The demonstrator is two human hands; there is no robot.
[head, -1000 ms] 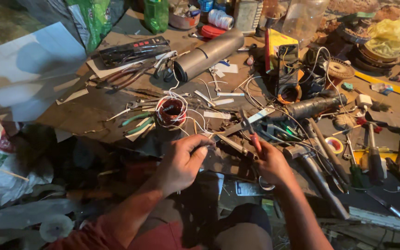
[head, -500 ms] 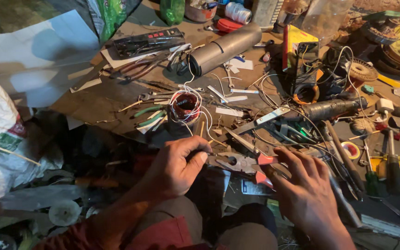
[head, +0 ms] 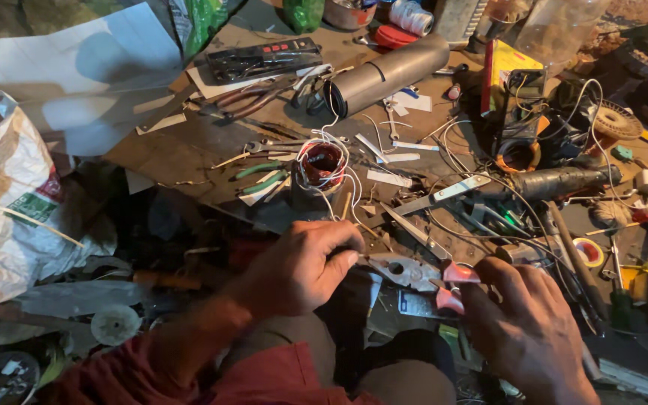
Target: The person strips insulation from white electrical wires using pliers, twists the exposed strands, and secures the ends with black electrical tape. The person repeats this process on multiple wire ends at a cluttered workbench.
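Both hands are now sitting lower and nearer the camera than half a second ago, and the right hand (head: 530, 330) is resting over the red grips rather than beside them. Its fingers (head: 500, 274) are curling down onto the red-handled pliers (head: 421, 274), whose metal head is lying flat on the table (head: 181, 161) and pointing left toward the other hand. The left hand (head: 298, 266) is closing in a loose fist, its fingers (head: 339, 259) pinching something small just at the tip of the pliers; what they are gripping is too hidden to name. Just beyond the left hand, a copper motor coil (head: 320, 165) with white wires trailing from it is standing on the table. Farther back, a grey metal tube (head: 388, 75) is lying on its side, with a black remote-like device (head: 264, 56) to its left. To the right, a yellow-and-black meter (head: 515, 90) is sitting among tangled leads, and a dark cylindrical tool (head: 560, 180) is lying nearby. A white crumpled sack (head: 9, 195) is slumping at the left edge, and red sleeves are showing at the bottom.
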